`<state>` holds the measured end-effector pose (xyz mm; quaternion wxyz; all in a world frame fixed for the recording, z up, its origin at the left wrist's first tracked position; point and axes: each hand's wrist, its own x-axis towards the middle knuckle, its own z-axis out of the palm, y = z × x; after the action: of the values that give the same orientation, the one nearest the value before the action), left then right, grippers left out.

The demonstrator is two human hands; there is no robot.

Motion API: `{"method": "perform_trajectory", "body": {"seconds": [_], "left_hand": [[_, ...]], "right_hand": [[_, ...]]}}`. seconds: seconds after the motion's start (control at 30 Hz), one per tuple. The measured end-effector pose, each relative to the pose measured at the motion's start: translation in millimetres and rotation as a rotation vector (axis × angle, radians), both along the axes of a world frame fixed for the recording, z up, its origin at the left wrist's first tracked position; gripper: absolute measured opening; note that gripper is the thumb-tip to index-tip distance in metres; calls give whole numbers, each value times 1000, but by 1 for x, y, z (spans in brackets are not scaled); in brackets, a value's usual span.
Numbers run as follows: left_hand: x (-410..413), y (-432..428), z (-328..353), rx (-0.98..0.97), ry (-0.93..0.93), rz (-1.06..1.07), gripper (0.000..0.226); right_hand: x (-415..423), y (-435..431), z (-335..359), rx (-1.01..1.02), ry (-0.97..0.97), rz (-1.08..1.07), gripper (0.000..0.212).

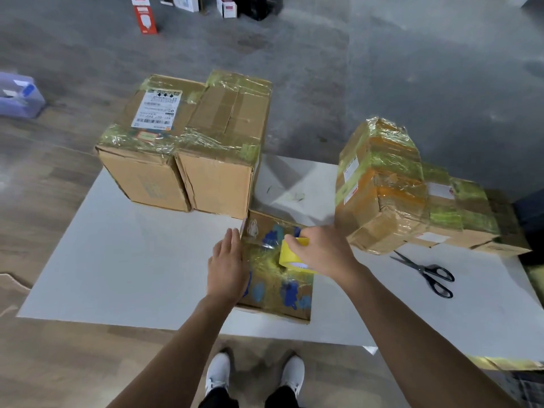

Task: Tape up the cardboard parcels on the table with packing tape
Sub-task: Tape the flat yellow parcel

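As we look down from head height, the white rectangular table (132,260) carries every parcel. At its far left stand two tall brown cardboard boxes, touching side by side. The labelled box (147,172) bears a white shipping label (157,108) whose barcodes and print we cannot read, and the plain box (223,148) is banded with glossy tape. At the right lies a tape-wrapped cardboard bundle (379,187) with small white-and-red labels, also illegible. On the floor at far left, a lilac translucent plastic tub (20,95) holds pale and blue items too blurred to identify. Near the front edge lies the flat cardboard parcel printed with blue shapes (276,278). The left hand (228,266) lies flat, fingers straight, against its left edge. The right hand (321,248) curls fingers and thumb round the yellow roll of packing tape (290,256), which stands on the parcel's top. A pair of black-handled scissors (426,273) lies apart, right of the hands.
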<state>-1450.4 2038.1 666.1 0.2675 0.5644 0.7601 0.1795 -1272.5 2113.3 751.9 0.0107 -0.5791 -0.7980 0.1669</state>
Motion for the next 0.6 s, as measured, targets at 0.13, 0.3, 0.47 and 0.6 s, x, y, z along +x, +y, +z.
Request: {"method": "perform_trajectory", "body": {"seconds": [0.13,0.3,0.47,0.6], "left_hand": [[19,-11,3,-1,261,-335,68],[20,-19,-24,-149,361,-391,82],[19,-17,-21,-172,368,-410,82],[18,-17,-16,-207,381,-426,71]], "right_hand": [[3,6,-2,-60,136,-13,46],[19,3,-7,-321,358,-110,45],[16,-3,-5,-183,131,-120,48],[22,-4,0,-88,-26,-121,56]]}}
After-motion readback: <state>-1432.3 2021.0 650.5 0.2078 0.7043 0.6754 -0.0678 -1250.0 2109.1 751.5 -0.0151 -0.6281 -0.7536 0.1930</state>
